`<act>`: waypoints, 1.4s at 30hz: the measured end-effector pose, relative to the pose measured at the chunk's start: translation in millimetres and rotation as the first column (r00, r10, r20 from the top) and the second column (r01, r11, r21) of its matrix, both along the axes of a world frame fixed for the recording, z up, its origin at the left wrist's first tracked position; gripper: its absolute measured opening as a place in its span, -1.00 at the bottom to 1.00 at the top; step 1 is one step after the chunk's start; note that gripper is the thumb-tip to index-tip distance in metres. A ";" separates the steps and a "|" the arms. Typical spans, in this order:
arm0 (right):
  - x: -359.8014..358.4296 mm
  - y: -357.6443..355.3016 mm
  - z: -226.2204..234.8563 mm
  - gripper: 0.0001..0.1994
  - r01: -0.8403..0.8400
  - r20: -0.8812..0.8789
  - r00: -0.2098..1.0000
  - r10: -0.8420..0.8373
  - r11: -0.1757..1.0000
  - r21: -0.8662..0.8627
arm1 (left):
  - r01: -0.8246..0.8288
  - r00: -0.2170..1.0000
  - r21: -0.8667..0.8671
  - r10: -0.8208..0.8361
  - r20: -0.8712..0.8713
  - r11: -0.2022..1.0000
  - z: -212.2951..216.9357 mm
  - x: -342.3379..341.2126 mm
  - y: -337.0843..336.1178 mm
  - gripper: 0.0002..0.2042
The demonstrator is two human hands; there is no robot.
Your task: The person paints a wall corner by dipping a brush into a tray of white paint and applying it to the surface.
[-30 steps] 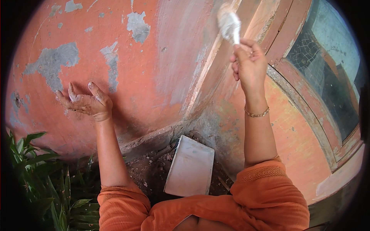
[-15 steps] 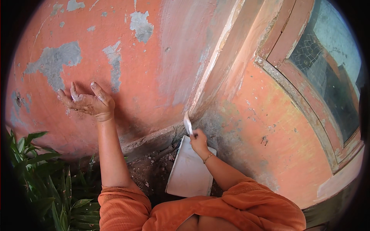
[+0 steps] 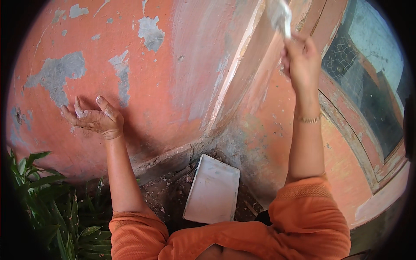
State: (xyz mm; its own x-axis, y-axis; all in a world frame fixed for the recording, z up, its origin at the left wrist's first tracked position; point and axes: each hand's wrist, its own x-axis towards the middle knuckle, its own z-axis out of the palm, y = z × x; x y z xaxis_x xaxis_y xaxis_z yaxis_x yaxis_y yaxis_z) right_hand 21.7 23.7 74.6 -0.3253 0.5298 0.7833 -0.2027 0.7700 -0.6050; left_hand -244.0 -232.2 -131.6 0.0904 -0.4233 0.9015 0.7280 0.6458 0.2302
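My right hand (image 3: pixel 302 58) is raised to the upper right, fingers closed round the white handle of what looks like a paintbrush (image 3: pixel 279 17). Motion smears the brush, and its tip reaches the top of the picture, in front of the wall's corner moulding. On the left, my left hand (image 3: pixel 95 118) is held up beside the orange wall (image 3: pixel 147 82), palm turned upward and fingers spread and curled. It holds nothing, and whitish smears mark its fingers. Below, between my arms, a shallow white rectangular tray (image 3: pixel 214 188) lies tilted in the corner.
Grey patches (image 3: pixel 65 73) show where the wall's paint has peeled. A window (image 3: pixel 364 73) in a worn wooden frame is at right. Leafy green plants (image 3: pixel 47 208) grow at lower left. Dark soil with debris (image 3: pixel 167 195) lies beside the tray.
My right hand has swung up and to the right with the brush, from the foot of the wall corner above the tray. My left hand has barely shifted.
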 end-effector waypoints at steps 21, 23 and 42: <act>22.5 -1.5 -121.0 -0.82 -0.059 0.393 0.595 -0.702 0.449 0.892 | 0.078 0.997 0.056 -0.078 0.004 0.995 10.0 11.4 3.6 -0.29; 10.5 -9.8 -72.7 -0.83 0.129 0.200 0.630 -0.751 0.355 0.926 | 0.042 0.999 0.047 -0.043 0.011 0.998 1.1 5.3 -9.2 -0.23; 15.8 -21.8 1.5 -0.67 -0.021 0.150 0.650 -0.745 0.180 0.983 | 0.026 1.000 0.063 -0.027 0.012 0.998 7.3 14.7 -4.4 -0.28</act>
